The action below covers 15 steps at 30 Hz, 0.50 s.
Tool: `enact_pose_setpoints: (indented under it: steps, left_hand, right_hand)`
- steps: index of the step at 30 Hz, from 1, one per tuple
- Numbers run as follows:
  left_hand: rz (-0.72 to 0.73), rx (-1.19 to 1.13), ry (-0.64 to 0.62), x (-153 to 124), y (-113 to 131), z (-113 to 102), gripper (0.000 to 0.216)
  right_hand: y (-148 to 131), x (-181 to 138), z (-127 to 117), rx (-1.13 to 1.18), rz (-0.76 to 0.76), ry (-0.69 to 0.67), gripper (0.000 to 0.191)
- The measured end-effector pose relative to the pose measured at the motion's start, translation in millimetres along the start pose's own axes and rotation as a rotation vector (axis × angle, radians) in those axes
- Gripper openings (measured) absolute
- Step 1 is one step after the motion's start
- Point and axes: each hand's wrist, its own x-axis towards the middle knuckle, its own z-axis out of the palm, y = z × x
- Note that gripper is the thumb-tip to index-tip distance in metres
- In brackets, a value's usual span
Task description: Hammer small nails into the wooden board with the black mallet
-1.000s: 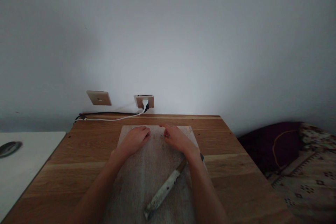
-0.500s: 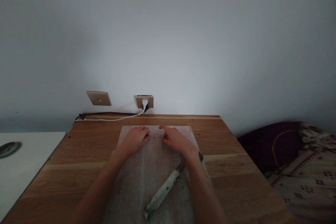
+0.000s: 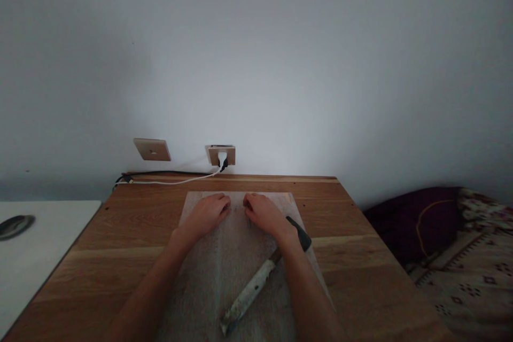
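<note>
A pale cutting board (image 3: pixel 208 283) lies on the wooden table (image 3: pixel 120 235). Both my hands rest on its far end, close together. My left hand (image 3: pixel 206 215) lies palm down with curled fingers touching the board. My right hand (image 3: pixel 264 214) is also palm down, fingers curled inward toward the left hand. Tiny bits lie between the fingertips, too small to name. A knife (image 3: pixel 256 284) with a smeared blade and dark handle (image 3: pixel 300 232) lies diagonally on the board, under my right forearm.
Two wall plates (image 3: pixel 152 149) sit on the wall behind the table, one (image 3: pixel 221 155) with plugs and cables (image 3: pixel 168 177) running left. A white surface (image 3: pixel 36 246) with a dark dish (image 3: pixel 14 225) lies at left. Patterned fabric (image 3: pixel 460 262) lies at right.
My right hand has slid left toward the left hand and its fingers have curled in. The knife handle shows more beside my right wrist.
</note>
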Motion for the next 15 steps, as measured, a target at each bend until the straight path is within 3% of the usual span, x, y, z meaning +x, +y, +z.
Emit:
enact_pose_setpoints:
  steps: [8, 15]
  left_hand:
    - [-0.031, 0.010, 0.011, -0.5, 4.1, -5.0, 0.013]
    - [0.025, -0.023, 0.000, 0.1, 3.1, -2.3, 0.011]
  right_hand:
    - [-21.0, -1.2, 1.3, -0.044, 0.000, 0.023, 0.020]
    - [-21.5, 2.6, 7.5, -0.076, 0.014, 0.027, 0.020]
